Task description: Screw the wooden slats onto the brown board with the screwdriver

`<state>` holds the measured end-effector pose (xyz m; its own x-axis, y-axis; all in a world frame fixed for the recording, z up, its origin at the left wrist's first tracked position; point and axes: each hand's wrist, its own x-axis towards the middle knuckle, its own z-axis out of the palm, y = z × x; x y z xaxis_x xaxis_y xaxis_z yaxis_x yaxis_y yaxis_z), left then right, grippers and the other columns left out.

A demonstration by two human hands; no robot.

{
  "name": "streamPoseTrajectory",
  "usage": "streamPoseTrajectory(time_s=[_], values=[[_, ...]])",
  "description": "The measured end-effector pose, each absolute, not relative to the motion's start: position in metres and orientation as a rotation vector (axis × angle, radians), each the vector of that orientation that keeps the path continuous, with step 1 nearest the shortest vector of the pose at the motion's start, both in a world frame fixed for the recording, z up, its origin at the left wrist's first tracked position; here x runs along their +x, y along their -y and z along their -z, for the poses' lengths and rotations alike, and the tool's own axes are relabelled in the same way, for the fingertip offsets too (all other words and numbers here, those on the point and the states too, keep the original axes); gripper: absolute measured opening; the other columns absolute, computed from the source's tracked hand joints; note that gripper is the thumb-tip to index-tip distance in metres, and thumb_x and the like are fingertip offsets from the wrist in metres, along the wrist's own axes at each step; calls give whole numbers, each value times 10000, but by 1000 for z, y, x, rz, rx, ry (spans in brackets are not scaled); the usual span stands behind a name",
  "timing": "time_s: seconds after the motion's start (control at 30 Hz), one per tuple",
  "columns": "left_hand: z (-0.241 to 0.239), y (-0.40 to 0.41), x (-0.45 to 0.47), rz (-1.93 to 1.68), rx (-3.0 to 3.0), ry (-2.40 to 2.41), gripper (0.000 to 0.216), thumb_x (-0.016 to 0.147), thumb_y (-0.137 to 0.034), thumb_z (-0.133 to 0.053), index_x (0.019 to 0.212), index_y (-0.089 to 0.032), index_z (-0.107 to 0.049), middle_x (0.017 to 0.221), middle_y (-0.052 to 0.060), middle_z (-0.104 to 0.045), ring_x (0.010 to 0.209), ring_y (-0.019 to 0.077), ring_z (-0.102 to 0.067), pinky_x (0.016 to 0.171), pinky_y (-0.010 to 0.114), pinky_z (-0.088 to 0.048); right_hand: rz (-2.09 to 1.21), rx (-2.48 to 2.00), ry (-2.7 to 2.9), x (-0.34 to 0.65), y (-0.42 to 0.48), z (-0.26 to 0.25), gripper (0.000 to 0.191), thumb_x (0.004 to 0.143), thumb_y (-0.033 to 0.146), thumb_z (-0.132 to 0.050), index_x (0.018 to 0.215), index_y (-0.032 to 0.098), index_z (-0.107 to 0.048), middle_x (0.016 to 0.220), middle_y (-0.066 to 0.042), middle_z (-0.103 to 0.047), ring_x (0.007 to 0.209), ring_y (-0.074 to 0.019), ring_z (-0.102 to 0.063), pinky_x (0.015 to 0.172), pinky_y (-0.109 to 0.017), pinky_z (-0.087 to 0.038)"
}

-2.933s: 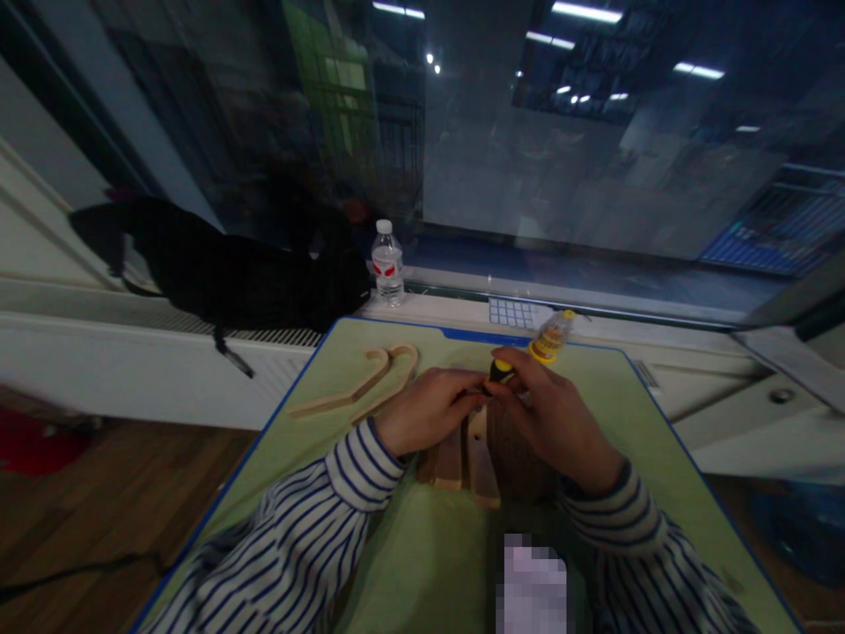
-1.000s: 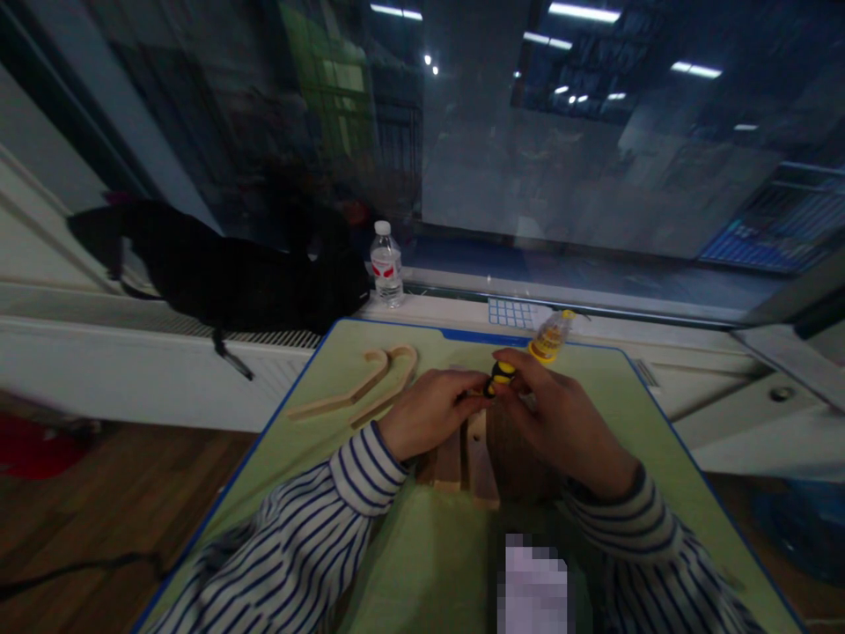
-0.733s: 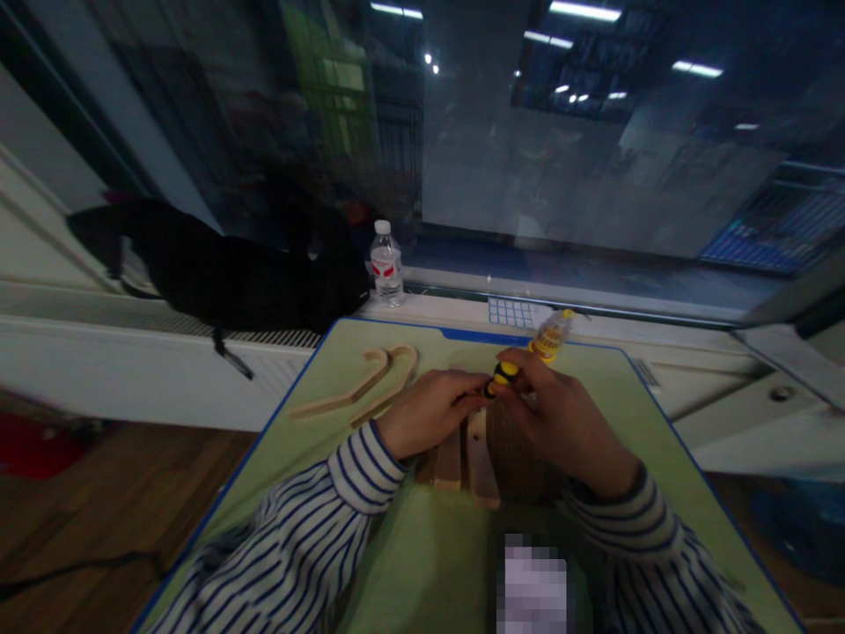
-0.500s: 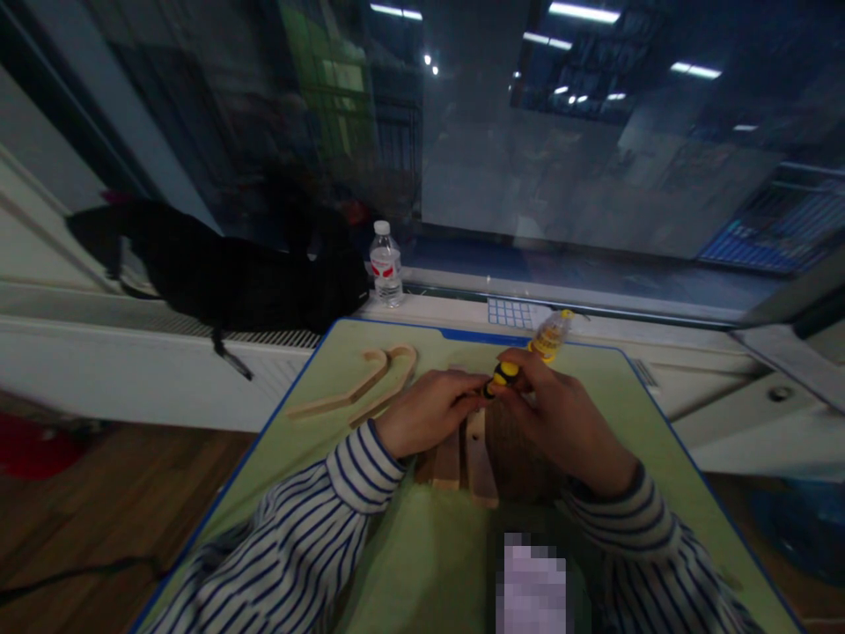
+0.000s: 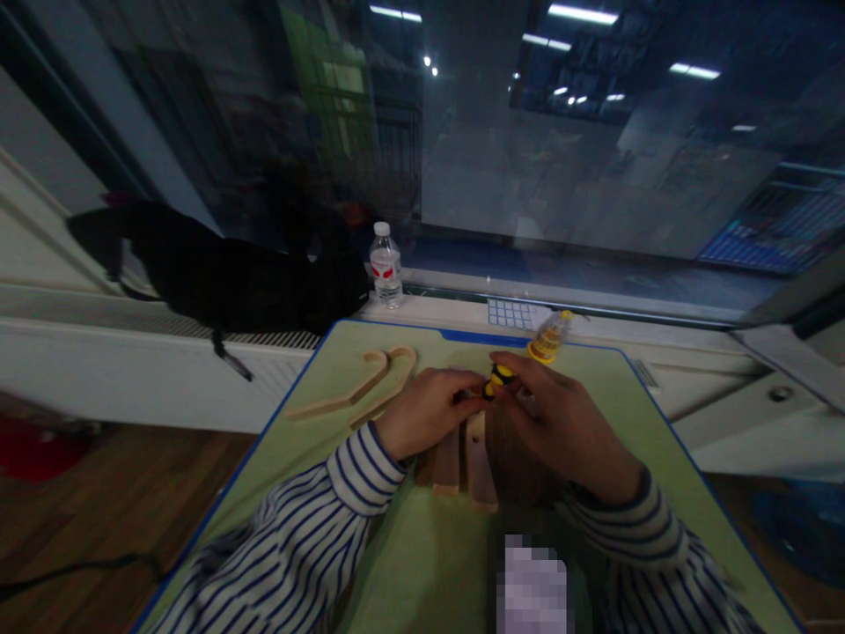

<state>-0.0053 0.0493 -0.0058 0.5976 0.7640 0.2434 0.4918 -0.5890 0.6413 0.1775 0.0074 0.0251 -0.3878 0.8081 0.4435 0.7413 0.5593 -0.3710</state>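
Observation:
My right hand (image 5: 561, 427) is closed round a small yellow-and-black screwdriver (image 5: 500, 377), whose handle top shows between my fingers. My left hand (image 5: 429, 409) is curled with its fingertips against the screwdriver's lower part, pressing on the wooden pieces (image 5: 466, 458) beneath. Those light and dark wooden slats lie on the green mat (image 5: 422, 546), partly hidden under both hands. The screwdriver's tip is hidden.
Two curved wooden pieces (image 5: 370, 383) lie on the mat to the left. A small yellow-based clear container (image 5: 549, 337) stands at the mat's far edge. A water bottle (image 5: 386, 264) and a black bag (image 5: 217, 273) rest on the sill by the window.
My right hand's fingers have shifted slightly round the screwdriver handle. Both hands stay over the wooden pieces in the same place.

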Motion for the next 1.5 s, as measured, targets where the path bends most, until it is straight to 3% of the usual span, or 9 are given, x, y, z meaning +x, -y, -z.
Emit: streamPoseTrajectory(time_s=[0.53,0.8,1.1,1.5], values=[[7,-51,-6,-674,2346,-843,219,913,-215,-460,1045,-222,-635,997,16,-666,960,167,-594,812,243,-424,-171,-1310,2167,181,-13,-18,276,885,299,-512,1143,215,-464,888,-50,-678,770,-204,-655,666,-315,-500],[6,-50,-6,-689,2294,-1022,206,864,-334,-551,1015,-235,-651,914,-12,-678,780,135,-598,685,215,-419,-188,-1288,2172,181,-12,-19,278,889,271,-502,1158,215,-458,911,-53,-675,801,-203,-651,697,-318,-501],[10,-51,-6,-702,2305,-1023,175,870,-316,-542,951,-211,-658,865,5,-671,794,147,-596,676,215,-411,-190,-1243,2172,180,-11,-24,402,885,256,-503,1279,218,-432,960,-45,-676,771,-161,-649,715,-304,-506],[5,-51,-7,-677,2348,-883,198,901,-213,-478,1016,-215,-640,966,18,-669,924,161,-599,769,222,-427,-190,-1261,2168,181,-10,-25,260,890,271,-496,1140,200,-480,893,-44,-679,728,-162,-655,662,-288,-486]])
